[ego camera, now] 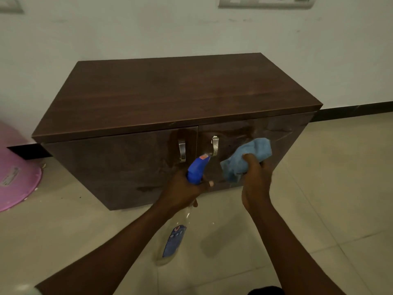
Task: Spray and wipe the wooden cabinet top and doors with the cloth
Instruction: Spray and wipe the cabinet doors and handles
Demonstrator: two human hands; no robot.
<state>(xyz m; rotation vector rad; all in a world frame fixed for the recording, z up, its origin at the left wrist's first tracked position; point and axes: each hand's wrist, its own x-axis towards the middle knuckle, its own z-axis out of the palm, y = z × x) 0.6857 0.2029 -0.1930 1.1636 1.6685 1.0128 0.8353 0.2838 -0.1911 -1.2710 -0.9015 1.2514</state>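
Note:
A low dark wooden cabinet [170, 92] stands against the wall, with two glossy doors and two metal handles [182, 150] at the middle. My left hand [182, 188] grips a clear spray bottle [173, 239] by its blue trigger head, whose nozzle points at the doors. My right hand [255, 184] holds a bunched light blue cloth [248, 156] pressed against the right door [255, 133]. Wet streaks show on that door around the cloth.
A pink plastic tub [14, 173] lies on the tiled floor [329, 188] left of the cabinet. A black skirting strip runs along the white wall. Switch plates [265, 2] sit high on the wall.

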